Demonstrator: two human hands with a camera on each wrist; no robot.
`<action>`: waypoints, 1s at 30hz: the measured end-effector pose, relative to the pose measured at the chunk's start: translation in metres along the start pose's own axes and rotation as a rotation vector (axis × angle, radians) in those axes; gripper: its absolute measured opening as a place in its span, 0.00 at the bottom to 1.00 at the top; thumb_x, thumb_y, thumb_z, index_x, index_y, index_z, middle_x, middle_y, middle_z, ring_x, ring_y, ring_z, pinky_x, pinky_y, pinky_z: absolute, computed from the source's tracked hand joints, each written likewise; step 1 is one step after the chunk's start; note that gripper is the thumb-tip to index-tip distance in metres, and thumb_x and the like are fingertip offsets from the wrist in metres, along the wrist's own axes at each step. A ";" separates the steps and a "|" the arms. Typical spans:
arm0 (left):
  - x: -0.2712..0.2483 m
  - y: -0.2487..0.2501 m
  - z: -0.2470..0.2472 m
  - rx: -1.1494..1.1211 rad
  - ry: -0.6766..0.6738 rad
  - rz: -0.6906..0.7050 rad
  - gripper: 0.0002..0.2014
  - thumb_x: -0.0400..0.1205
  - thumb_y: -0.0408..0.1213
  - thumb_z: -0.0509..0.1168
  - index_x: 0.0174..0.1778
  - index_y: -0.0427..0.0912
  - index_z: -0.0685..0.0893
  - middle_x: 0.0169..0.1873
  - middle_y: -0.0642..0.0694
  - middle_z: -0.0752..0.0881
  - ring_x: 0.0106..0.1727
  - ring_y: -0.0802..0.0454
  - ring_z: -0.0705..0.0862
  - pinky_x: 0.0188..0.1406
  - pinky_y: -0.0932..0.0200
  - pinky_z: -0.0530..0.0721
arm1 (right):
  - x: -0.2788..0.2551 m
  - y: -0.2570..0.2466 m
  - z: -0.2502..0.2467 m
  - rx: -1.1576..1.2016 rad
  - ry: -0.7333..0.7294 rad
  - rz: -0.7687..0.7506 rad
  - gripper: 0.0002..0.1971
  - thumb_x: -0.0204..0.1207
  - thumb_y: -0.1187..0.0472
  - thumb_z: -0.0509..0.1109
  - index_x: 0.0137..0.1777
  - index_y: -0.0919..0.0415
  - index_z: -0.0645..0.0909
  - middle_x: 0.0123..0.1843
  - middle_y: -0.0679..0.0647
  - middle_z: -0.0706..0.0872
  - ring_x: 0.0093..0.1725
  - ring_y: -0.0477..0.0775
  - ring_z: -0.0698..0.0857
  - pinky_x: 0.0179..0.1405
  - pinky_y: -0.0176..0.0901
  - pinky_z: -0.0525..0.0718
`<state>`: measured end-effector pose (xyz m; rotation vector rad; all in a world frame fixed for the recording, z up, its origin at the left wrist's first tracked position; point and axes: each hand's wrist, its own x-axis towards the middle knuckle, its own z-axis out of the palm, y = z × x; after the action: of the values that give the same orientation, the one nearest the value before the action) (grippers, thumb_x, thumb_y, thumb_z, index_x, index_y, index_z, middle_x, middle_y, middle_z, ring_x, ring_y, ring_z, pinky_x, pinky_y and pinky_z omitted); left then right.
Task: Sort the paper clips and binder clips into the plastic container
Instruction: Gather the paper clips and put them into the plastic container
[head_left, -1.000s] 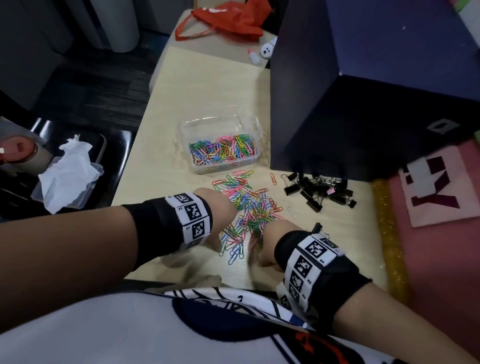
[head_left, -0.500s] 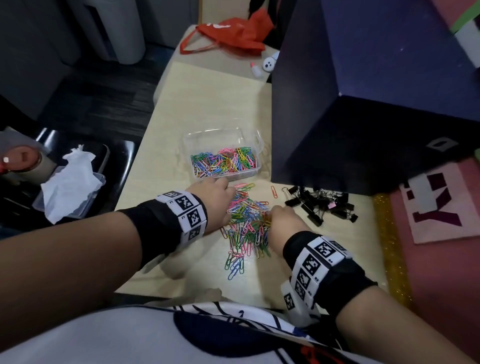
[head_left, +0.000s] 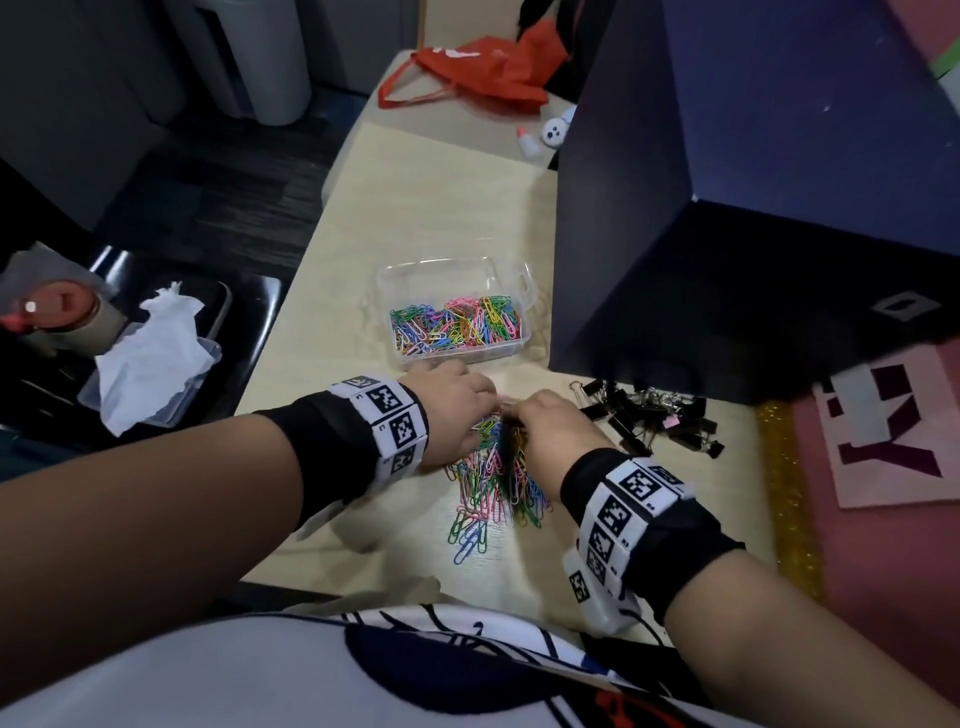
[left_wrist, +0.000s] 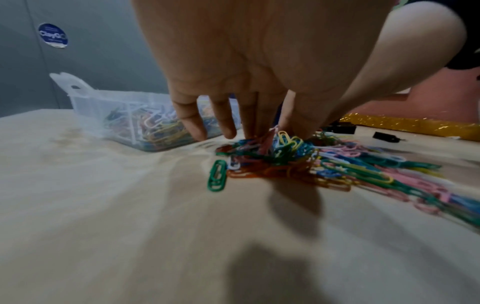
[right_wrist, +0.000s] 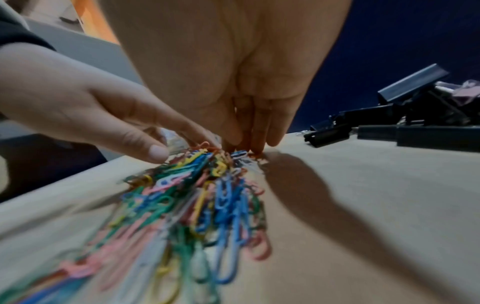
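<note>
Both hands meet over the far end of the coloured paper clip pile mid-worktop: left hand and right hand press nearly straight fingers into it, just short of the clear plastic container; black binder clips lie right.

near end of the paper clips blurs in both wrist views.

Pale wood table: clear container, loose paper clips, binder clips.
</note>
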<state>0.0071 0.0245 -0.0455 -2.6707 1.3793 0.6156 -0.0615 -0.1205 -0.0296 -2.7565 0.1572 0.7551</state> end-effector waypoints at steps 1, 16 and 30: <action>-0.001 0.000 -0.002 -0.002 -0.019 0.020 0.28 0.81 0.52 0.60 0.78 0.55 0.66 0.75 0.55 0.70 0.73 0.47 0.69 0.70 0.41 0.72 | -0.001 0.000 0.001 -0.001 -0.001 -0.020 0.26 0.76 0.68 0.61 0.74 0.52 0.72 0.67 0.55 0.74 0.69 0.58 0.73 0.71 0.50 0.73; -0.006 0.006 -0.002 -0.124 -0.121 -0.129 0.23 0.76 0.45 0.71 0.64 0.42 0.75 0.55 0.41 0.76 0.56 0.39 0.81 0.54 0.47 0.82 | -0.014 -0.012 0.019 0.152 0.020 0.094 0.24 0.73 0.55 0.72 0.67 0.53 0.69 0.62 0.55 0.66 0.54 0.61 0.82 0.60 0.50 0.81; -0.013 -0.017 -0.027 -0.106 0.020 -0.087 0.15 0.81 0.43 0.67 0.61 0.42 0.78 0.56 0.44 0.82 0.57 0.44 0.81 0.55 0.52 0.80 | 0.004 -0.006 -0.010 0.154 0.106 0.139 0.11 0.78 0.65 0.67 0.58 0.54 0.80 0.60 0.56 0.79 0.60 0.57 0.79 0.52 0.37 0.71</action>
<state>0.0226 0.0375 -0.0174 -2.8092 1.2609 0.6734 -0.0522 -0.1176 -0.0224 -2.6597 0.4145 0.6023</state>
